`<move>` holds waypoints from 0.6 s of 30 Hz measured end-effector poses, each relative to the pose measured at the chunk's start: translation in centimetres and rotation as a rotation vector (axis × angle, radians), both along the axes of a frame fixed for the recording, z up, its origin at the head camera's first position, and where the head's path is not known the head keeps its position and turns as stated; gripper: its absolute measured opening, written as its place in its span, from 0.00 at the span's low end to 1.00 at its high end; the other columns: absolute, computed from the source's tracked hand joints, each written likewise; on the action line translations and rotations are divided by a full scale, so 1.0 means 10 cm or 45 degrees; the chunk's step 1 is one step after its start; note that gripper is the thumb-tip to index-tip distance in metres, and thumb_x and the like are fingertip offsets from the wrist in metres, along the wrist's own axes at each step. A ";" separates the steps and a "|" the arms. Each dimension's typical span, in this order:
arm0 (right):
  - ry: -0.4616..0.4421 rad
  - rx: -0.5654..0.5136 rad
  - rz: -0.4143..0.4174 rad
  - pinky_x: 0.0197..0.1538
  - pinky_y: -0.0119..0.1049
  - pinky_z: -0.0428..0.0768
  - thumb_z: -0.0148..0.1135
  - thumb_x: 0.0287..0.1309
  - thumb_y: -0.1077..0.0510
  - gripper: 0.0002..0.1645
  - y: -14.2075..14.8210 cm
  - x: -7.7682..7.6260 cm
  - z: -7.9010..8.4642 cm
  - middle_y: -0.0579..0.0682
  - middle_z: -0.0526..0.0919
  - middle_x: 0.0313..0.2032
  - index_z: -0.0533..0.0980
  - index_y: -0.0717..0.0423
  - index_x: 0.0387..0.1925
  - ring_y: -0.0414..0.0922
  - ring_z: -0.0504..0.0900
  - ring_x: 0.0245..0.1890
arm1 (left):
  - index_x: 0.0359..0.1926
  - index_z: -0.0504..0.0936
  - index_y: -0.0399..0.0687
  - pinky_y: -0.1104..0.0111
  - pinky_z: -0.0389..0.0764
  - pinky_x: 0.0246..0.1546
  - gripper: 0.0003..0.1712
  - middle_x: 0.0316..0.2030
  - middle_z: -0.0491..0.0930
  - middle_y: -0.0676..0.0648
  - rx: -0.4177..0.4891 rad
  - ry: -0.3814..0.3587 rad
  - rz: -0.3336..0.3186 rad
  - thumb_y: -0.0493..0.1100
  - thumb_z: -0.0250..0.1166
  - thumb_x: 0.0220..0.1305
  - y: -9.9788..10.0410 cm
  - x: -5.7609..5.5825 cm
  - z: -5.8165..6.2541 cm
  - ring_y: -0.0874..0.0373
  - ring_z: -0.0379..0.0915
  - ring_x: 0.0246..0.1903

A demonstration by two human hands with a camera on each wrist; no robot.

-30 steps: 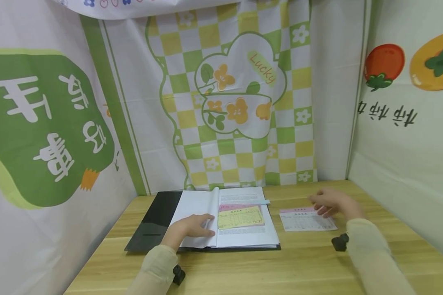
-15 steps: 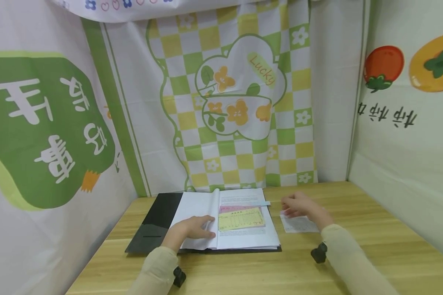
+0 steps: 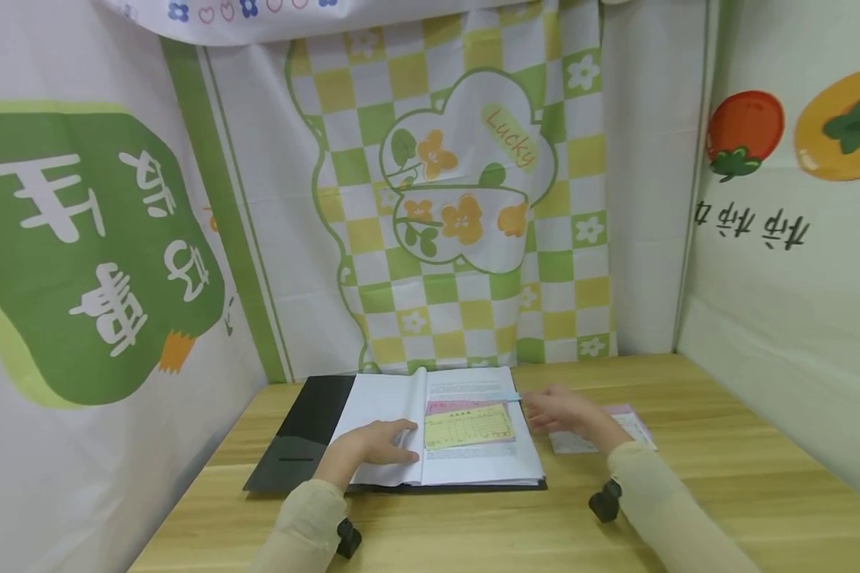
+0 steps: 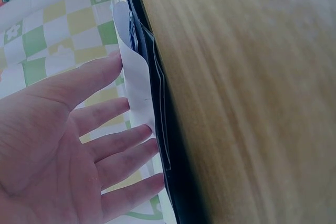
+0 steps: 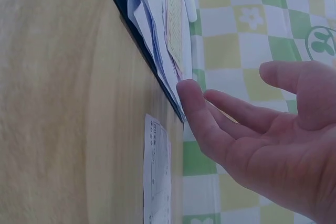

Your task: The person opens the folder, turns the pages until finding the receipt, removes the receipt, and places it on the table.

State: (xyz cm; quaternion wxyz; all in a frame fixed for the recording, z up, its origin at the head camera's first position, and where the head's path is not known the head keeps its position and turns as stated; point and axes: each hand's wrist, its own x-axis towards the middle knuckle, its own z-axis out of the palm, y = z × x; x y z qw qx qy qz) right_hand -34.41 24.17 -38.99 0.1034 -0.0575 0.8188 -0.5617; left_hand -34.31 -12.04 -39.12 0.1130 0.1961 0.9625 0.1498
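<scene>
Left hand (image 3: pixel 373 446) flat, fingers straight, pressing open folder (image 3: pixel 315 430) pages; right hand (image 3: pixel 566 412) relaxed-open, empty, above receipt slip (image 3: pixel 634 426) on bench (image 3: pixel 473 525).

A black folder (image 3: pixel 301 434) holds white pages (image 3: pixel 473 461) with a yellow slip (image 3: pixel 467 426) over a pink one (image 3: pixel 466 404). The bench (image 3: pixel 473 525) is light wood grain. Centre frame, the backdrop (image 3: pixel 459 207) is green-yellow-white checked with orange flowers.

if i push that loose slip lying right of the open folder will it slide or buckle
The slip looks like one thin sheet lying flat on the smooth wooden table, so it would probably slide easily. Lifted by one edge it would likely droop. It seems very light.
</scene>
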 end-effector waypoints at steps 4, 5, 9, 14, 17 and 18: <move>-0.035 -0.016 0.013 0.56 0.52 0.87 0.50 0.82 0.51 0.36 -0.05 -0.02 -0.03 0.78 0.79 0.55 0.64 0.85 0.67 0.63 0.86 0.52 | 0.76 0.72 0.50 0.44 0.65 0.74 0.37 0.74 0.71 0.39 -0.036 0.015 -0.014 0.56 0.69 0.71 -0.01 0.01 -0.01 0.39 0.64 0.74; -0.045 -0.022 0.021 0.56 0.52 0.86 0.50 0.82 0.51 0.37 -0.05 -0.01 -0.04 0.78 0.79 0.55 0.64 0.85 0.67 0.63 0.86 0.52 | 0.76 0.72 0.50 0.44 0.65 0.74 0.37 0.74 0.71 0.39 -0.035 0.015 -0.015 0.56 0.69 0.71 -0.01 0.01 0.00 0.39 0.64 0.74; -0.068 -0.031 0.049 0.58 0.54 0.85 0.49 0.82 0.49 0.38 -0.07 -0.01 -0.05 0.80 0.76 0.59 0.63 0.85 0.68 0.65 0.84 0.56 | 0.74 0.73 0.50 0.43 0.66 0.73 0.37 0.72 0.73 0.38 0.001 0.018 -0.010 0.55 0.71 0.70 -0.01 0.00 0.00 0.38 0.65 0.74; -0.083 -0.028 0.072 0.61 0.54 0.84 0.49 0.82 0.48 0.39 -0.10 0.00 -0.05 0.80 0.74 0.62 0.64 0.84 0.68 0.67 0.81 0.61 | 0.74 0.73 0.51 0.43 0.67 0.73 0.37 0.72 0.73 0.39 -0.014 0.028 -0.003 0.56 0.71 0.69 0.00 -0.02 -0.01 0.39 0.66 0.73; -0.092 -0.032 0.076 0.61 0.53 0.84 0.49 0.82 0.49 0.38 -0.13 -0.01 -0.07 0.80 0.74 0.63 0.64 0.84 0.68 0.67 0.80 0.63 | 0.75 0.73 0.51 0.44 0.68 0.73 0.37 0.72 0.73 0.39 -0.023 0.032 -0.005 0.56 0.71 0.70 0.00 -0.03 -0.02 0.39 0.67 0.73; -0.095 -0.032 0.076 0.61 0.53 0.84 0.50 0.81 0.49 0.38 -0.14 -0.01 -0.07 0.79 0.74 0.63 0.64 0.84 0.68 0.67 0.79 0.63 | 0.75 0.73 0.51 0.44 0.68 0.72 0.37 0.72 0.73 0.39 -0.025 0.031 -0.006 0.56 0.71 0.70 0.00 -0.04 -0.03 0.40 0.67 0.73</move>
